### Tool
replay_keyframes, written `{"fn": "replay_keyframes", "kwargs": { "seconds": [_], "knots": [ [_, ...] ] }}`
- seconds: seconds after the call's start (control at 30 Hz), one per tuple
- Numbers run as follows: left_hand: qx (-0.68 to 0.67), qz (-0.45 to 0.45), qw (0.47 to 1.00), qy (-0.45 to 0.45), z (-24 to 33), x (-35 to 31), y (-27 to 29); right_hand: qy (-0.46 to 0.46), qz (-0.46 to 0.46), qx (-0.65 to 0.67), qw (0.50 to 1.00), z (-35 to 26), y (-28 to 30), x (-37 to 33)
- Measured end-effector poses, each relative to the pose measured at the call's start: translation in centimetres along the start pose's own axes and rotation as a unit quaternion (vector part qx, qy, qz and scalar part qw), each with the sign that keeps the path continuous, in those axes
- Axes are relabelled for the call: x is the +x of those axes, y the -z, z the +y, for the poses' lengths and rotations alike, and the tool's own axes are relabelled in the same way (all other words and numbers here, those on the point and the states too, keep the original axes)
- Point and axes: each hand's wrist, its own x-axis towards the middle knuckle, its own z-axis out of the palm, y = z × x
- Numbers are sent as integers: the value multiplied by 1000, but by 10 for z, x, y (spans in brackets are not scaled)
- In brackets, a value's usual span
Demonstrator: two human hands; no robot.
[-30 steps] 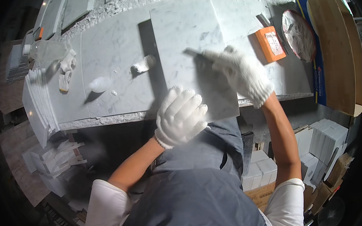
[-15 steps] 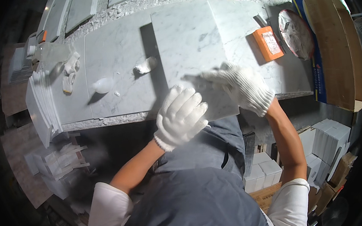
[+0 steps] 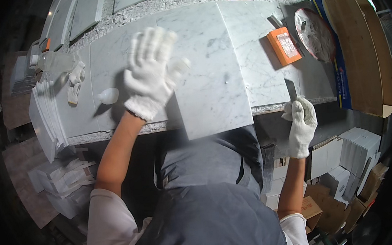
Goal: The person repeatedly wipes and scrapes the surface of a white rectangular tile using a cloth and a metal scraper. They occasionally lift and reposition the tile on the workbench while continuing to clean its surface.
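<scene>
A white marble tile (image 3: 214, 88) with grey veins lies on top of other tiles, its near end jutting past the bench's front edge. My left hand (image 3: 152, 75), in a white knit glove, is open with fingers spread, over the tile's left edge. At the front edge on the right, my gloved right hand (image 3: 302, 129) is closed on a thin grey scraper blade (image 3: 291, 88), which points up and away from me. A small white speck (image 3: 226, 82) sits on the tile.
An orange block (image 3: 286, 45) with a pale label and a round dish of white paste (image 3: 313, 35) stand at right, beside a cardboard box (image 3: 362, 47). On the left are a translucent white cup (image 3: 109, 96), a crumpled rag (image 3: 76, 83) and upright tiles (image 3: 48, 116).
My left hand has moved up and left from the tile's near end and spread out. My right hand has drawn back off the tile to the right with the blade. The white lump is now hidden.
</scene>
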Motion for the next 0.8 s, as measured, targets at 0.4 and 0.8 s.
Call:
{"fn": "replay_keyframes", "kwargs": {
  "seconds": [0.4,0.8],
  "knots": [
    [-271,-170,933,-166,87,-40,59,268,103,-143,947,64,63,-37],
    [-475,-208,835,-185,123,-31,57,-1,45,112,993,29,3,-47]
  ]
}}
